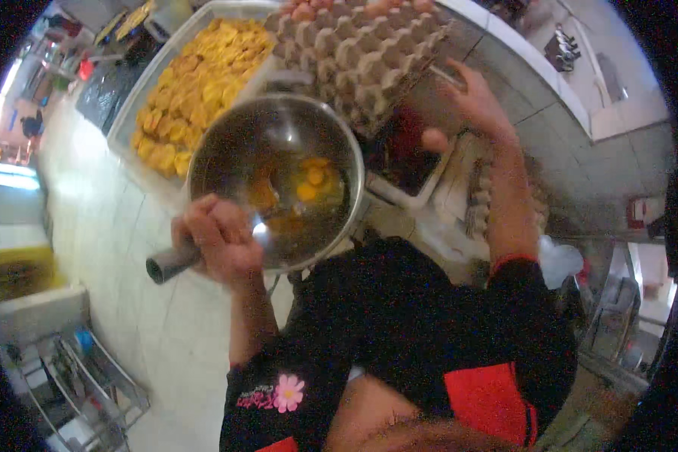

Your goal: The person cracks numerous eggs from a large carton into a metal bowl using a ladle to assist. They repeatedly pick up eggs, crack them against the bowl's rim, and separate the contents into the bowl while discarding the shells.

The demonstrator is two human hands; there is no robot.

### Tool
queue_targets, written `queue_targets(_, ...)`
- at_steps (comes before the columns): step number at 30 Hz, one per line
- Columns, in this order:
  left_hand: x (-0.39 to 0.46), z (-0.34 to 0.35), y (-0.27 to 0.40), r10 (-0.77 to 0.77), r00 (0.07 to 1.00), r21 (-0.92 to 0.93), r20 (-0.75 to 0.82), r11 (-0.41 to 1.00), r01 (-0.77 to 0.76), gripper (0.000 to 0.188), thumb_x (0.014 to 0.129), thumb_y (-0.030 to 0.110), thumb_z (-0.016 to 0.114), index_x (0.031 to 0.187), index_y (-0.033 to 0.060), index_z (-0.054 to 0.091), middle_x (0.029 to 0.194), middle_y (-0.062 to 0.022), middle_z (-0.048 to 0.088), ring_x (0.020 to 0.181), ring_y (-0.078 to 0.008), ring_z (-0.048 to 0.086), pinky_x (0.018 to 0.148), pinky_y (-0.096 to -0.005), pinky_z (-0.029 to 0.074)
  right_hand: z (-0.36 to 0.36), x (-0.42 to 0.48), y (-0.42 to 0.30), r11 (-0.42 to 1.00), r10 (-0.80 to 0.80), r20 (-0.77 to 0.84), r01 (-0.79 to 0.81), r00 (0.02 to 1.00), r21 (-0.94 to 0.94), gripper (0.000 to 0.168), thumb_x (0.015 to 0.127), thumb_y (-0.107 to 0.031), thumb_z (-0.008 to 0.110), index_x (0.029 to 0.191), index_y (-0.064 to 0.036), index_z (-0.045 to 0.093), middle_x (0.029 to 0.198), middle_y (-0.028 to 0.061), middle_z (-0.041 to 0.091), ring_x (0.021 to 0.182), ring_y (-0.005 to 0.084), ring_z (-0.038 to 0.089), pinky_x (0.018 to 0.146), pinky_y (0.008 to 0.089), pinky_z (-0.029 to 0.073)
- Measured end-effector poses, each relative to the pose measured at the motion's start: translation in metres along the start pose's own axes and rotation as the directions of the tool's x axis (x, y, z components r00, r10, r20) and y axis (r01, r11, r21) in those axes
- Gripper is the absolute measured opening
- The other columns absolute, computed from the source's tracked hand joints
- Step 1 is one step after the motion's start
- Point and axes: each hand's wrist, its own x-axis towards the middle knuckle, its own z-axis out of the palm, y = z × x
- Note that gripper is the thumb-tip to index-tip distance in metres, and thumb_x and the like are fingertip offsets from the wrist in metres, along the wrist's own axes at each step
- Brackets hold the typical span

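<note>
My left hand is closed around the thick grey handle of a deep metal pan. Several yolks lie in clear egg white in the pan, with an orange-brown patch beside them. To the right, my right hand reaches past a stack of cardboard egg trays, its fingers apart. A thin pale object shows by its fingertips; whether it is held is unclear. Below this hand is a blurred brown egg. More eggs sit at the top of the trays.
Left of the trays stands a clear plastic tub full of yellow sliced food. A pale crate frame is beside the pan on the right, near more egg trays. At lower left is a metal rack on the tiled floor.
</note>
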Motion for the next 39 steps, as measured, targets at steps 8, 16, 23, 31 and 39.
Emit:
queue_targets(8,-0.003,0.008,0.014,0.038,0.999,0.065,-0.023,0.997,-0.036,0.026,0.088,0.027,0.055,0.087,0.0019,0.049,0.047,0.0026,0.029,0.036,-0.0069,0.029,0.033,-0.0217,0.025,-0.01,0.173,0.012,0.823,-0.077,-0.228,-0.067,0.971,-0.563,0.044,0.081,-0.038,0.057,0.104,0.0,0.056,0.089,0.0166,0.059,0.088,0.0266,0.058,0.077,0.0352,0.047)
queue_targets(16,-0.008,-0.005,0.013,0.112,0.99,0.092,-0.086,0.99,-0.104,0.024,0.089,0.026,0.054,0.088,0.0018,0.049,0.047,0.0018,0.03,0.036,-0.007,0.029,0.033,-0.0216,0.025,-0.028,0.14,-0.064,0.963,0.248,-0.165,-0.224,0.955,0.149,0.042,0.083,-0.031,0.059,0.107,0.002,0.048,0.075,0.014,0.058,0.07,0.0237,0.059,0.062,0.0356,0.049)
queue_targets(23,-0.001,-0.004,0.01,0.087,0.995,0.033,-0.047,0.996,-0.086,0.028,0.089,0.027,0.053,0.087,-0.001,0.052,0.046,0.001,0.032,0.036,-0.0074,0.029,0.032,-0.0226,0.025,0.024,0.031,-0.062,0.67,-0.099,0.123,-0.025,0.987,0.742,0.042,0.092,-0.035,0.045,0.119,-0.003,0.046,0.106,0.0069,0.052,0.095,0.0192,0.052,0.085,0.0341,0.042)
queue_targets(31,0.009,-0.008,0.001,0.091,0.992,-0.024,0.081,0.996,-0.09,0.029,0.09,0.027,0.052,0.087,-0.0017,0.052,0.044,0.0002,0.032,0.035,-0.0082,0.029,0.033,-0.0232,0.027,0.142,-0.064,-0.05,0.849,-0.527,-0.063,0.527,0.847,-0.022,0.038,0.084,-0.008,0.054,0.119,-0.003,0.041,0.101,0.0145,0.049,0.091,0.0298,0.05,0.082,0.0371,0.042)
queue_targets(39,0.008,-0.003,-0.001,0.037,0.997,-0.087,0.062,0.996,-0.032,0.028,0.09,0.026,0.052,0.085,-0.0011,0.053,0.045,0.0006,0.034,0.036,-0.0081,0.03,0.033,-0.0232,0.028,0.143,-0.05,-0.108,0.793,-0.599,0.125,0.562,0.791,0.236,0.042,0.08,-0.008,0.059,0.118,-0.004,0.041,0.101,0.0164,0.049,0.097,0.0343,0.049,0.084,0.0386,0.041)
